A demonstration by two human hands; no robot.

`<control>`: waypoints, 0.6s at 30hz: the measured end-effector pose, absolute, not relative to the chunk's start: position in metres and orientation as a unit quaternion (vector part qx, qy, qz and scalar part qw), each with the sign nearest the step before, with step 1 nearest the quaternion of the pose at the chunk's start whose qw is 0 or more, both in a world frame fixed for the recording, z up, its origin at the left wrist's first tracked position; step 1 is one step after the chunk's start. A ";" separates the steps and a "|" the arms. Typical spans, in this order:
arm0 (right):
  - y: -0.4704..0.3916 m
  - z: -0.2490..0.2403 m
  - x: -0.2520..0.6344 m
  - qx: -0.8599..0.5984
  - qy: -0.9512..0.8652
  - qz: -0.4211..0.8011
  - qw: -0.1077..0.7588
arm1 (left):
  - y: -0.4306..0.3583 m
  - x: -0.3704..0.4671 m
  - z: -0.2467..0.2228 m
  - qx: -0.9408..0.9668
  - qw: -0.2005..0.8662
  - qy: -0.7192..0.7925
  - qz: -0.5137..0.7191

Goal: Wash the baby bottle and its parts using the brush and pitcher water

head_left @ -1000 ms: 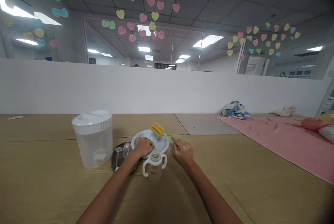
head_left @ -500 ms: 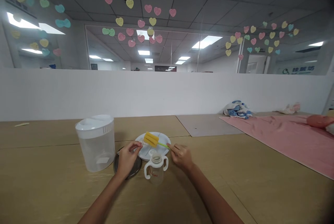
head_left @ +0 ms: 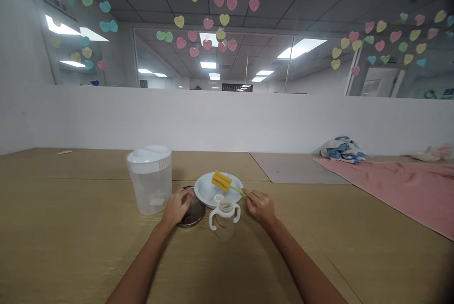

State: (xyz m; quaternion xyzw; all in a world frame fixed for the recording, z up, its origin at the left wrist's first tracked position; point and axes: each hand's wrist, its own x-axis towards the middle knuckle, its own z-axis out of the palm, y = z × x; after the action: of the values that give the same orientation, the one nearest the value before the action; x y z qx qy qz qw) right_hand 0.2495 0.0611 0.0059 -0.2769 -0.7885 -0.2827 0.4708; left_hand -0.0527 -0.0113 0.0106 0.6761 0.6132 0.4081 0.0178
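My right hand [head_left: 260, 205] pinches the thin green handle of a yellow sponge brush [head_left: 222, 181]. The brush head is over a white plate [head_left: 203, 189]. My left hand [head_left: 178, 207] has its fingers closed around a small clear piece [head_left: 192, 195], partly hidden and too blurred to name exactly. It is just left of the plate, above a dark round lid-like disc [head_left: 191, 216]. Between my hands, in front of the plate, a clear baby bottle [head_left: 226, 228] stands upright and uncapped, with a white two-handled collar. A small white ring-shaped part [head_left: 218, 198] shows behind it at the plate's front.
A translucent lidded bucket [head_left: 151, 190] stands to the left of the disc. Blue-and-white cloth [head_left: 343, 150] is bunched by the wall, near a pink mat [head_left: 393, 186] on the right. A grey sheet [head_left: 298, 169] covers part of the brown table [head_left: 106, 233].
The view has turned left, shifting everything rightward. My left hand has drawn back from the brush head and plate, over the dark disc. My right hand still grips the brush.
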 end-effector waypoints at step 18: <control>0.062 0.007 0.248 -0.293 -0.792 -0.266 0.464 | -0.013 -0.049 0.005 0.737 -0.016 0.609 0.293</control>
State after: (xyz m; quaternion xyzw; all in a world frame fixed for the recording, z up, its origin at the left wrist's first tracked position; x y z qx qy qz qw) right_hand 0.2484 0.0619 0.0066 -0.2935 -0.7920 -0.2661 0.4645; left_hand -0.0486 -0.0127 0.0054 0.7371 0.6089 0.2927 -0.0159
